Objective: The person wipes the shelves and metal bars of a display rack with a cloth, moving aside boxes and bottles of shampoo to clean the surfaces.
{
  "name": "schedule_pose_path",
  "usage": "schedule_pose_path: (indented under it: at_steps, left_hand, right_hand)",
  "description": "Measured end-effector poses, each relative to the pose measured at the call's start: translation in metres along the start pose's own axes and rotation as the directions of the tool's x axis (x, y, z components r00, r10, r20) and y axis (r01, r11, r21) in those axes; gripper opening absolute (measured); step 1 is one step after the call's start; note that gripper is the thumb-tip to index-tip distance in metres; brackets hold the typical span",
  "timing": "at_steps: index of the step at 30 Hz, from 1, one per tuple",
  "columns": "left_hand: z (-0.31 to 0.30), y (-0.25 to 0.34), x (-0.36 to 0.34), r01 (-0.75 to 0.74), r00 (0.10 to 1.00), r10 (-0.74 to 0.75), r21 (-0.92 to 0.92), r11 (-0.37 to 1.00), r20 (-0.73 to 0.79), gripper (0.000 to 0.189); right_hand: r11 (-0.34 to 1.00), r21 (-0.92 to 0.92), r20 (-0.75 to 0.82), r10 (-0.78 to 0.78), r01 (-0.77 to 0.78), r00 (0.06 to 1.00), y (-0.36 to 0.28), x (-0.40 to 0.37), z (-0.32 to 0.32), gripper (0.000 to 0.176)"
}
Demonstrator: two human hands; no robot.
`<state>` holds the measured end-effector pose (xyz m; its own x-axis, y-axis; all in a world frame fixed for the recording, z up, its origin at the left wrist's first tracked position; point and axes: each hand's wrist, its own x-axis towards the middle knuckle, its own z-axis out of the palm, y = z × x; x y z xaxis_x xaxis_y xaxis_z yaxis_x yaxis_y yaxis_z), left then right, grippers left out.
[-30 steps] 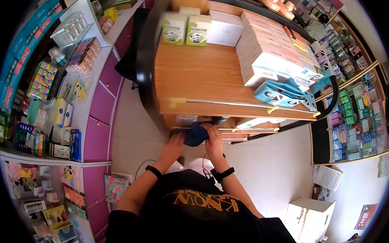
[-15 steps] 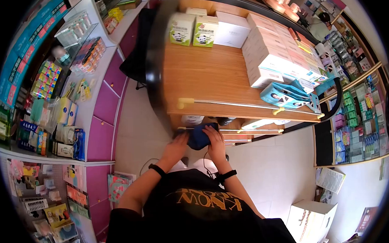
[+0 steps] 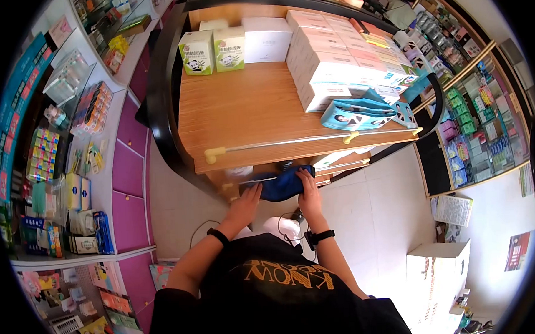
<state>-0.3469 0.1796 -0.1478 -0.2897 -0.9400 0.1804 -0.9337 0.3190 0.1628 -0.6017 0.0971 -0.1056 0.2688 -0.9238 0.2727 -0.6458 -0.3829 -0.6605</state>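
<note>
A dark blue soft bundle [image 3: 282, 186], perhaps cloth, is held between my two hands at the front of a wooden shelf unit. My left hand [image 3: 244, 207] grips its left end, with the fingers curled at the edge. At the opposite end, my right hand [image 3: 309, 192] has its fingers bent over the top and side. The bundle sits just under the front edge of the upper shelf board [image 3: 236, 109], by a lower rail. Whatever lies on the lower shelf behind it is mostly hidden.
On the upper board stand panda-printed boxes [image 3: 229, 49], a white box [image 3: 267, 40], stacked pale boxes [image 3: 329, 65] and blue pouches [image 3: 358, 114]. A metal rail [image 3: 284, 140] runs along its front. Purple cabinets [image 3: 128, 172] are at left, a carton [image 3: 433, 279] at lower right.
The view has shifted, so the shelf unit appears further left. The blue bundle looks stretched wider, with my hands further apart and still on it.
</note>
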Motion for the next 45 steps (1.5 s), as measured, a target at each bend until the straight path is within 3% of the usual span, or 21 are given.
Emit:
schedule_pose_path:
  at_steps: [7, 13, 18, 24, 31, 33, 38, 40, 45]
  left_hand:
    - [-0.005, -0.010, -0.011, -0.011, 1.000, 0.011, 0.027, 1.000, 0.009, 0.065]
    - [0.006, -0.033, -0.043, 0.102, 0.993, -0.104, -0.042, 0.994, -0.046, 0.057]
    - [-0.001, -0.041, -0.057, 0.186, 0.982, -0.187, -0.064, 0.981, -0.018, 0.044]
    - [-0.006, -0.033, -0.052, 0.183, 0.981, -0.189, -0.097, 0.978, -0.052, 0.036]
    - [0.000, -0.024, -0.041, 0.186, 0.982, -0.187, -0.058, 0.981, -0.026, 0.045]
    - [-0.007, -0.020, -0.036, 0.174, 0.985, -0.174, -0.046, 0.984, 0.008, 0.050]
    - [-0.002, -0.009, -0.020, 0.115, 0.993, -0.114, -0.101, 0.988, 0.015, 0.064]
    - [-0.006, -0.005, -0.017, 0.107, 0.994, -0.105, -0.090, 0.990, 0.021, 0.064]
    - [-0.014, -0.006, -0.022, 0.106, 0.994, -0.105, -0.101, 0.989, 0.010, 0.066]
  right_hand:
    - [0.999, 0.007, -0.061, -0.047, 0.047, 0.997, -0.010, -0.007, 0.031, 0.082]
    - [0.964, 0.098, 0.252, -0.263, 0.246, 0.931, -0.069, -0.016, 0.063, 0.080]
    - [0.928, 0.116, 0.294, -0.374, 0.355, 0.880, -0.084, -0.015, 0.080, 0.078]
    - [0.933, 0.170, 0.384, -0.360, 0.318, 0.850, -0.078, -0.011, 0.063, 0.076]
    - [0.938, 0.162, 0.303, -0.343, 0.307, 0.889, -0.051, -0.010, 0.056, 0.072]
    - [0.969, 0.176, 0.295, -0.220, 0.174, 0.930, -0.037, -0.009, 0.052, 0.073]
    - [0.991, 0.049, 0.130, -0.131, 0.126, 0.983, 0.009, -0.012, 0.030, 0.074]
    - [1.000, -0.021, 0.087, 0.016, -0.014, 0.996, 0.018, -0.014, 0.019, 0.077]
    - [0.999, -0.031, 0.078, 0.036, -0.034, 0.996, 0.020, -0.014, 0.020, 0.079]
